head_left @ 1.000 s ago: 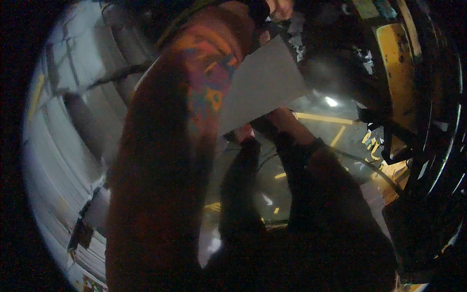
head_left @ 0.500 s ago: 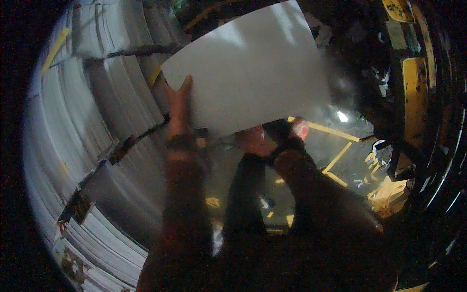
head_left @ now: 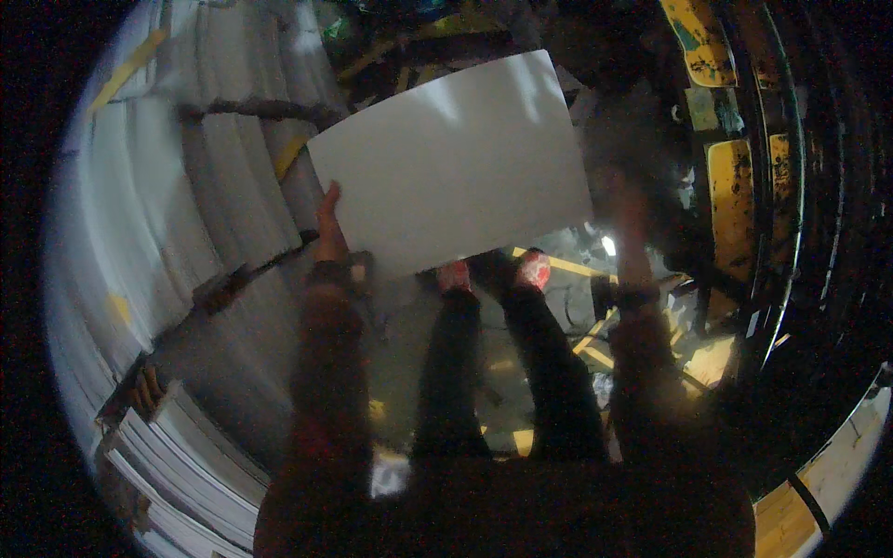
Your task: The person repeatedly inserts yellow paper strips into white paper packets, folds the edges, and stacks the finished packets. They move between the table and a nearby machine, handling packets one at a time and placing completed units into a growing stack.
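A large white sheet (head_left: 456,153) is held up in front of me, tilted, its left side higher off my lap than the feet behind it. My left hand (head_left: 330,223) grips its left edge, thumb on the face and the other fingers hidden behind. My right hand (head_left: 629,209) is raised beside the sheet's right edge, apart from it as far as I can see. Motion and darkness smear its fingers, so their pose is unclear.
Tall stacks of pale sheets (head_left: 139,186) line the left side, with yellow strips among them. Yellow strips (head_left: 567,263) and scraps lie on the grey floor near my red-patterned shoes (head_left: 534,268). Worn yellow panels (head_left: 730,195) on dark machinery stand at right.
My right hand has moved from under the sheet's lower edge out to the right and up. The sheet sits a little lower in view, still in my left hand.
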A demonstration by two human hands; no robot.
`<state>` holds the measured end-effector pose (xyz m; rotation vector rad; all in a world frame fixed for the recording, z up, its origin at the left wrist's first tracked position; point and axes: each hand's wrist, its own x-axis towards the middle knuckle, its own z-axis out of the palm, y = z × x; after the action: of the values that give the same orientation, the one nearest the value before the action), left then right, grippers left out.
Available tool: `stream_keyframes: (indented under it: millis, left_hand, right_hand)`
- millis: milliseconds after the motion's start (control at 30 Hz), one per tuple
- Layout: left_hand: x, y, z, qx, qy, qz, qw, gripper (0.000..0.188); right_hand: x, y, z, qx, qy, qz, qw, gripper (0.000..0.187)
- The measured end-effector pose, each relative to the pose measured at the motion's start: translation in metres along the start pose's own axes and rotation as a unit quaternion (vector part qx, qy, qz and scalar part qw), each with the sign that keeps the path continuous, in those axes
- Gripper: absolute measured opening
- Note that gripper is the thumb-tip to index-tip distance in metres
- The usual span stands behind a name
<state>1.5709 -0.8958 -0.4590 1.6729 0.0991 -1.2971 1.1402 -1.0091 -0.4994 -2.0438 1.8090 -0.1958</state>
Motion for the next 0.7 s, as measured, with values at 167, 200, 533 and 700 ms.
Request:
stream_keyframes:
  millis: [167, 200, 533, 700]
  left_hand:
    - [-0.023, -0.011, 0.006, 0.036, 0.014, 0.055, 0.998, 0.065]
    - [-0.028, -0.018, 0.005, 0.025, 0.049, 0.044, 0.998, 0.065]
    - [-0.07, -0.063, -0.027, 0.04, 0.045, -0.05, 0.997, 0.065]
    - [-0.07, -0.051, -0.022, 0.06, 0.088, -0.034, 0.994, 0.051]
  right_hand:
    - [0.056, 0.028, 0.052, -0.015, -0.048, -0.006, 0.999, 0.032]
    - [0.056, 0.029, 0.053, -0.012, -0.044, -0.005, 0.999, 0.032]
    - [-0.029, 0.0, 0.044, 0.084, -0.047, 0.01, 0.995, 0.031]
    - [-0.049, 0.003, 0.044, 0.127, -0.112, 0.018, 0.985, 0.031]
